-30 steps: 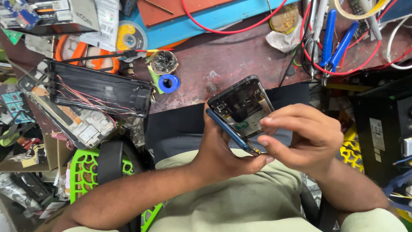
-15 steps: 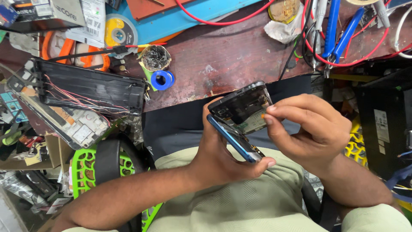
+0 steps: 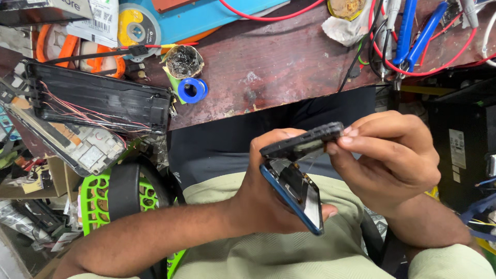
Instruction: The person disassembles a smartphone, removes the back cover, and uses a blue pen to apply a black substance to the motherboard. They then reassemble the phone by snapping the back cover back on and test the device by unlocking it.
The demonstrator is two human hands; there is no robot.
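Note:
My left hand (image 3: pixel 268 199) grips a blue phone back cover (image 3: pixel 294 194) from below, over my lap. My right hand (image 3: pixel 387 155) pinches the dark inner phone body (image 3: pixel 302 144) by its right end and holds it tilted up, away from the blue cover. The two phone parts gape apart at the right and stay close together at the left. The inside of the blue cover shows grey and shiny.
A worn red-brown workbench (image 3: pixel 268 62) lies ahead, with a blue solder spool (image 3: pixel 192 90), a foil-lined cup (image 3: pixel 183 62), red wires (image 3: pixel 268 18) and blue-handled tools (image 3: pixel 413 36). A black opened device (image 3: pixel 98 98) with thin wires sits at left. A green chair (image 3: pixel 98 201) stands lower left.
The right hand has lifted the dark phone body up off the blue cover, and the gap between them has widened. Both hands have shifted slightly right and down.

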